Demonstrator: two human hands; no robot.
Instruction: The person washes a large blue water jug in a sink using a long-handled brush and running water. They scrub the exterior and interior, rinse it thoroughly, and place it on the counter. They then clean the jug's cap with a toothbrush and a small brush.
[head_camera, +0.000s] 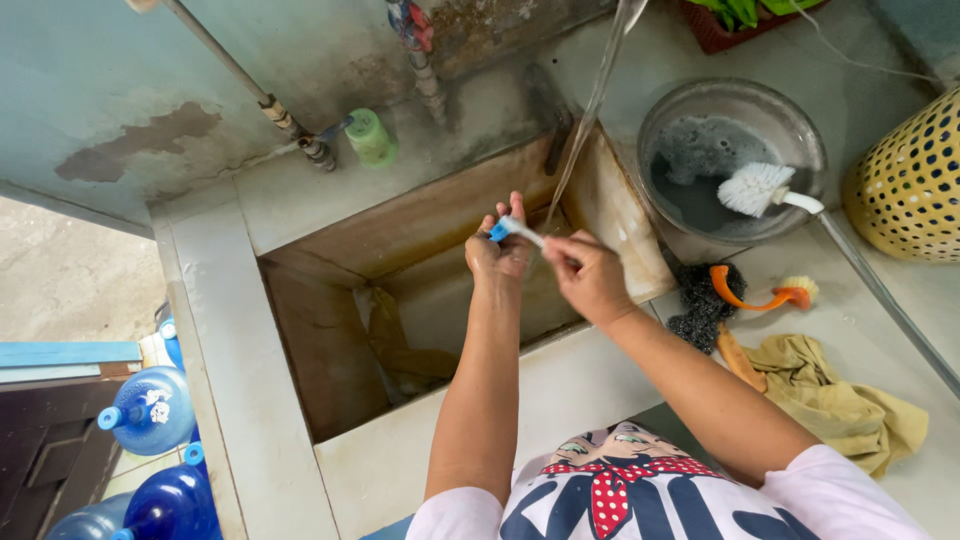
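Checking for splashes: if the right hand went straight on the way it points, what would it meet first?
Likely the left hand, both holding the small blue-and-white brush by the thin water stream; depth is unclear.

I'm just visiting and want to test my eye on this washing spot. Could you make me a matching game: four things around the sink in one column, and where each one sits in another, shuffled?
Things:
1. white round brush
2. green cap
3. yellowish cloth
4. blue water jugs

Places:
A. on the floor, left of the sink
B. crumpled on the counter, right of the sink
C. lying in the metal bowl of soapy water
D. at the end of a pipe on the wall behind the sink

Pairs: 1-C, 2-D, 3-B, 4-A
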